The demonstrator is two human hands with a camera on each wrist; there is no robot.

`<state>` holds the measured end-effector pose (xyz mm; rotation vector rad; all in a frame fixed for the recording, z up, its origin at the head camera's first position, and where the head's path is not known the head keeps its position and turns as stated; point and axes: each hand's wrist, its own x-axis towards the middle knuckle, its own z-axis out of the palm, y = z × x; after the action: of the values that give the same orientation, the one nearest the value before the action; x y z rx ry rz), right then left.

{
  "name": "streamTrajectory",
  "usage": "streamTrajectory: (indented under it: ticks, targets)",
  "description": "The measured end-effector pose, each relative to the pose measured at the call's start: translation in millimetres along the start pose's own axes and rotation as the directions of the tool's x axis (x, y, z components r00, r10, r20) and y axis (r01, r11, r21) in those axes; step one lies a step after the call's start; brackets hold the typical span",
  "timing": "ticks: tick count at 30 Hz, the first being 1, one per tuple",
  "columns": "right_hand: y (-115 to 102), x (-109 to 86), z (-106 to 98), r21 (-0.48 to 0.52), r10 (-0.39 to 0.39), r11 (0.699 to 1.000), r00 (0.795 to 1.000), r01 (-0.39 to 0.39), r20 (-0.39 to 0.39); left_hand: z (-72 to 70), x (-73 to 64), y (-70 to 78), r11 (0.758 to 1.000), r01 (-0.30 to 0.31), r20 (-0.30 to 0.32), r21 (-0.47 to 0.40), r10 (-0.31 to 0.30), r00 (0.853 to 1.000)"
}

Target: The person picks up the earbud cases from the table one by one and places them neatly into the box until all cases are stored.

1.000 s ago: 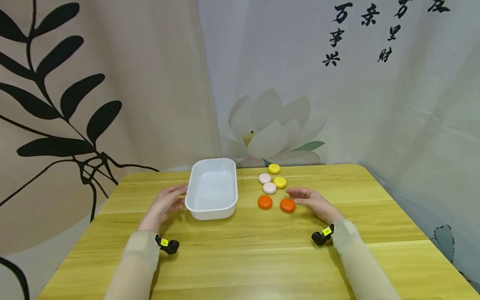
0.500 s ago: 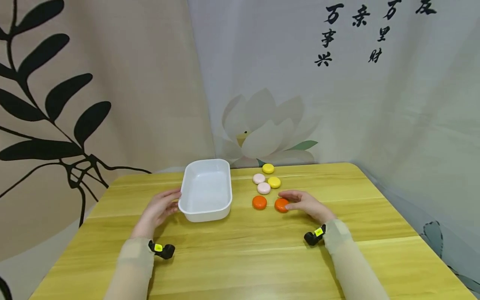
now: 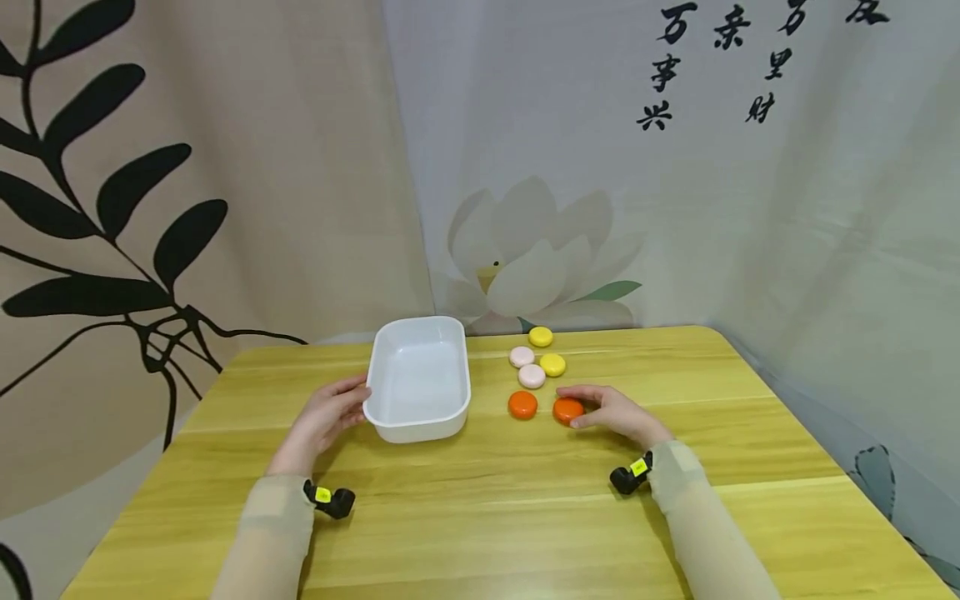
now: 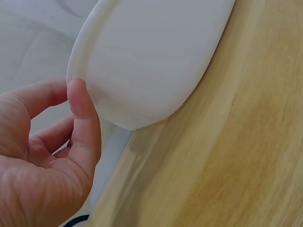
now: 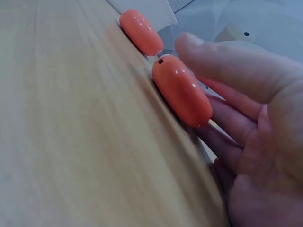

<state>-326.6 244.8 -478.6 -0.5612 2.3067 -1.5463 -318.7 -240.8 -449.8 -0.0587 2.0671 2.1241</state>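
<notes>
At the left, a hand (image 3: pixel 330 418) pinches the near left rim of a white rectangular dish (image 3: pixel 417 432). Its thumb (image 4: pixel 84 106) lies over the rim and the forefinger is against the outside, as the left wrist view shows. The right hand (image 3: pixel 615 412) has thumb and fingers around the sides of an orange rounded disc (image 3: pixel 567 410), which rests on the table. A small dark spot marks this disc's edge in the right wrist view. A second orange disc (image 3: pixel 522 405) lies just left of it, apart from the hand.
Two pale pink discs (image 3: pixel 532 377) and two yellow discs (image 3: pixel 552 365) lie behind the orange ones, right of the dish. The wooden table (image 3: pixel 480 517) ends at a printed curtain (image 3: pixel 337 167). Each wrist wears a black camera (image 3: pixel 628 477).
The right hand has moved in from beside the orange disc and brought its thumb and fingers around it. The left hand has closed onto the dish's rim. Dish and discs keep their places.
</notes>
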Motion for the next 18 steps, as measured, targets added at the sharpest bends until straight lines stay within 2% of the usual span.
streamTrajectory:
  ticks: [12, 18]
  targets:
    - [-0.5, -0.2, -0.1, -0.081, -0.025, 0.996, 0.999, 0.023, -0.024, 0.6, 0.9, 4.3, 1.000, -0.011, 0.007, 0.001, 0.011, 1.000]
    - [0.9, -1.5, 3.3, -0.077, -0.031, 0.997, 0.999, 0.029, -0.017, -1.1, -1.5, 1.1, 1.000, -0.011, 0.006, 0.006, 0.010, 1.000]
